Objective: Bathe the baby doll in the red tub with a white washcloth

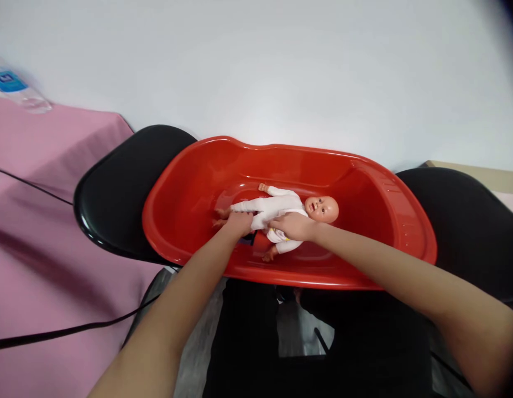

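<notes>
A baby doll (288,202) in white long-sleeved clothes lies on its back in a red plastic baby bathtub (406,221). Its head points right and its bare feet point left. My left hand (240,224) is closed around the doll's nearer leg; the fingertips are hidden behind the hand. On the doll's belly, my right hand (296,225) has its fingers bent together at the white top, near a small yellow pattern. The doll's nearer arm sticks out below my right hand, and its farther arm reaches up and left.
The tub rests across two black chair seats (115,193) (459,221) against a white wall (256,72). To the left is a pink-covered table (66,143) with a clear plastic bottle (22,91). A black cable (82,327) runs past it.
</notes>
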Demonstrator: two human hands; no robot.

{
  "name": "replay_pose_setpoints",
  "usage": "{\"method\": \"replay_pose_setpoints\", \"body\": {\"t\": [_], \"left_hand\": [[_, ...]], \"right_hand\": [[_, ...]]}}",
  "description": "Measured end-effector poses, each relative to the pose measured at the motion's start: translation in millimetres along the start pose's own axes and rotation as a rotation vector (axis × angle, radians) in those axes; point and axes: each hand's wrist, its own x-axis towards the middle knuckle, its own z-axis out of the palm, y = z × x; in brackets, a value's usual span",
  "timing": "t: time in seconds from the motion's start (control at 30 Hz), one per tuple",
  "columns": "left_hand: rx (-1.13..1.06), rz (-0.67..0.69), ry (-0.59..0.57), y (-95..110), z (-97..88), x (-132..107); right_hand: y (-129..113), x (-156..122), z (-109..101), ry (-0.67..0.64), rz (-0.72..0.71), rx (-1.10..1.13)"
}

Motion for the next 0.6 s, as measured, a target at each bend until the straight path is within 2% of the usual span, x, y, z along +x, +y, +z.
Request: {"method": "replay_pose_setpoints", "body": {"t": [0.17, 0.27, 0.37, 0.47, 0.6], "left_hand": [[0.052, 0.05, 0.003, 1, -0.9, -2], [0.093, 0.069, 0.003, 0, -1.7, -3], [0.088, 0.091, 0.028, -5, 2.5, 0], [0.067, 0.109, 0.06, -10, 8.5, 4], [0.048, 0.061, 0.045, -9, 9.9, 5]], "right_hand": [[-3, 5, 31, -0.219, -0.149, -0.198], [3, -6, 46, -0.321, -0.156, -0.282], [7, -15, 54, -0.337, -0.098, -0.309], [6, -19, 61, -0.285, -0.041, -0.323], [1, -18, 63, -0.251, -0.028, -0.311]]}}
